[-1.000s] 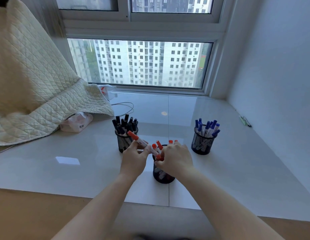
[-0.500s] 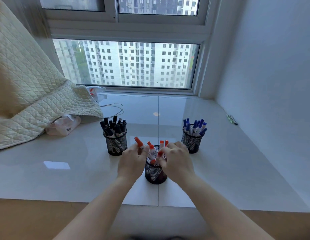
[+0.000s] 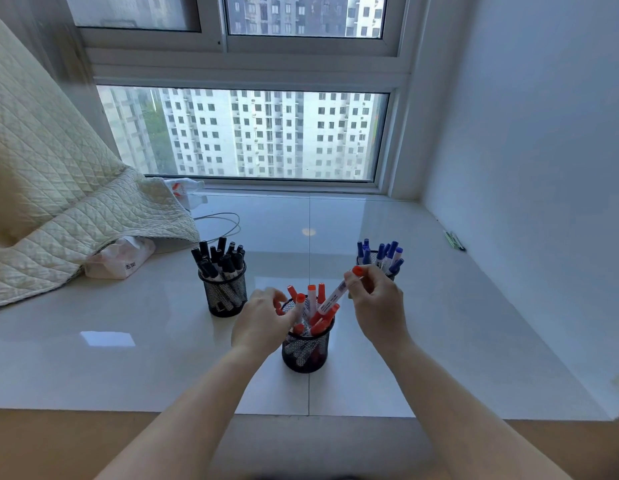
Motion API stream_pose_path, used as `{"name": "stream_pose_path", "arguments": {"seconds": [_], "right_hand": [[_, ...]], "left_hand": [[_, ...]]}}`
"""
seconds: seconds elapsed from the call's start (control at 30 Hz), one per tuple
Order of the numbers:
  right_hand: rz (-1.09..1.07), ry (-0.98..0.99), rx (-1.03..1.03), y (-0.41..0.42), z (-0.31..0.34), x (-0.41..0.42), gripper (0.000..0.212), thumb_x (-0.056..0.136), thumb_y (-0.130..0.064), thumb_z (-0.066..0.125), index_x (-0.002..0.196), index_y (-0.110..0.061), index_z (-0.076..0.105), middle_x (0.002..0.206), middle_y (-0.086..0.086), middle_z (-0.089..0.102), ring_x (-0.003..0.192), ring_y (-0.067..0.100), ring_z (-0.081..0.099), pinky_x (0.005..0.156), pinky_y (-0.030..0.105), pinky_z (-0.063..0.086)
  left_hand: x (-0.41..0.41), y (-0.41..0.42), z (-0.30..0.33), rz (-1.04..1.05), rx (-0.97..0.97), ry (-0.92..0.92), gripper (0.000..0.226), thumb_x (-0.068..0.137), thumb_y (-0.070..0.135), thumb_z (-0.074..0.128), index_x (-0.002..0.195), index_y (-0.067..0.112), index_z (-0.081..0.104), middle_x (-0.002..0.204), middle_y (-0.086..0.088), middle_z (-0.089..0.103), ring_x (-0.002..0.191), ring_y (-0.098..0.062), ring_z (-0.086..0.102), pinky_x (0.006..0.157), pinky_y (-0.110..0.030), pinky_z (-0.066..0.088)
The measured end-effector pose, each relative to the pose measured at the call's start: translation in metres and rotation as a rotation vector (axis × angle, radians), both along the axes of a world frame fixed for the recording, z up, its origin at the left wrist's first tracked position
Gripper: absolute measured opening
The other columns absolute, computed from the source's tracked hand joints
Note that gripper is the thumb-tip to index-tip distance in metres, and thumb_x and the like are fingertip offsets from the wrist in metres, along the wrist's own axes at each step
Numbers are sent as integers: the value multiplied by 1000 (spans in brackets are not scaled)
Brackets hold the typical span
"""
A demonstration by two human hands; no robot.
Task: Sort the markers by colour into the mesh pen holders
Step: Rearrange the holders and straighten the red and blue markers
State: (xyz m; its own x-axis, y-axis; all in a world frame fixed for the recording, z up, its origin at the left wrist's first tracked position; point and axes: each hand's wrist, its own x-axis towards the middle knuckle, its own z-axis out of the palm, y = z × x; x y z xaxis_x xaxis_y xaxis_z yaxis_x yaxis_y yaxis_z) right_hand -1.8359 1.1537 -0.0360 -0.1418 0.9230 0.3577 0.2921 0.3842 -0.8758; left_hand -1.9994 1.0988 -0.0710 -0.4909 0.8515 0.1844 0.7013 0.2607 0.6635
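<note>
Right hand: your right hand (image 3: 375, 306) is pinching a red-capped marker (image 3: 335, 295) near its upper end, thumb and fingers curled round the barrel; the marker is slanting, cap end up by your fingers, lower end reaching down into the middle holder.
Left hand: your left hand (image 3: 263, 318) is hovering at the left rim of the middle holder with its fingers curled toward the red markers; whether it is actually gripping one, you cannot tell from this view.
Middle holder: the black mesh holder (image 3: 305, 353) is standing upright on the white sill (image 3: 439, 341), nearest to you, and is holding the red markers (image 3: 312, 299), some upright and some leaning.
Left holder: a second mesh holder (image 3: 223, 294) is sitting farther back on the left, packed with black markers (image 3: 220, 256).
Right holder: the third mesh holder (image 3: 361, 260) is standing behind your right hand, mostly hidden by it, with blue markers (image 3: 382, 252) sticking out.
Surroundings: a quilted cream blanket (image 3: 59, 202) is draping over the sill's left side, with a soft white pack (image 3: 119, 259) lying just under its edge.
</note>
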Motion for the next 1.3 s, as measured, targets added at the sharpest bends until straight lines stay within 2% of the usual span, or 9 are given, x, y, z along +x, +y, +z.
{"name": "stream_pose_path", "arguments": {"seconds": [0.1,0.23,0.4,0.6,0.77,0.87,0.97,1.13,1.3], "right_hand": [[-15,39,-21,1,-1,1,15,90,-29,54,75,-34,54,67,-9,61,66,13,60,66,30,51],[-33,128,-74,4,0,1,14,92,-28,50,85,-19,58,65,-4,58,63,15,56,68,36,50],[-114,264,-158,6,4,5,17,95,-27,45,85,-16,55,62,-3,55,47,-1,52,52,21,44],[-130,437,-456,10,9,12,14,93,-21,41,85,-17,51,67,1,59,56,10,55,49,23,45],[-53,575,-665,9,5,6,18,93,-17,36,96,-9,53,65,2,53,55,12,50,52,25,42],[7,684,-779,8,8,5,22,94,-16,39,92,-9,59,65,2,56,56,11,49,54,25,41],[137,788,-864,5,12,3,19,94,-12,41,91,-11,59,67,1,64,60,10,49,58,25,41],[321,844,-892,4,15,0,16,92,-6,42,97,-15,55,78,0,69,69,11,54,66,26,42],[341,708,-758,4,17,-5,15,93,-2,43,97,-15,50,89,6,70,85,19,62,72,32,47]], "left_hand": [[1,-2,4,-13,160,12,36,77,44,69,103,24,54,92,8,57,81,-8,55,66,-22,41],[1,2,11,-95,105,245,28,80,42,66,103,30,57,90,10,57,87,-12,55,70,-26,46],[-4,8,13,-109,-59,366,24,86,49,54,91,27,63,87,9,53,88,-16,56,67,-28,45],[-12,7,13,-91,-127,457,33,90,50,45,92,22,63,94,3,61,87,-20,59,64,-28,42],[-13,6,23,-52,-66,546,35,90,50,45,90,21,64,88,3,66,80,-19,61,58,-26,37],[-22,2,35,0,15,572,35,89,50,45,85,21,65,82,1,66,77,-23,63,58,-26,38],[-34,-4,46,74,111,487,33,88,48,50,78,20,64,70,-1,61,69,-26,59,58,-27,35],[-59,-10,47,212,140,166,33,88,48,49,67,24,58,58,3,54,67,-23,51,56,-28,32],[-71,-15,38,282,174,-160,41,90,46,48,58,23,57,56,-3,55,61,-21,52,53,-28,37]]}}
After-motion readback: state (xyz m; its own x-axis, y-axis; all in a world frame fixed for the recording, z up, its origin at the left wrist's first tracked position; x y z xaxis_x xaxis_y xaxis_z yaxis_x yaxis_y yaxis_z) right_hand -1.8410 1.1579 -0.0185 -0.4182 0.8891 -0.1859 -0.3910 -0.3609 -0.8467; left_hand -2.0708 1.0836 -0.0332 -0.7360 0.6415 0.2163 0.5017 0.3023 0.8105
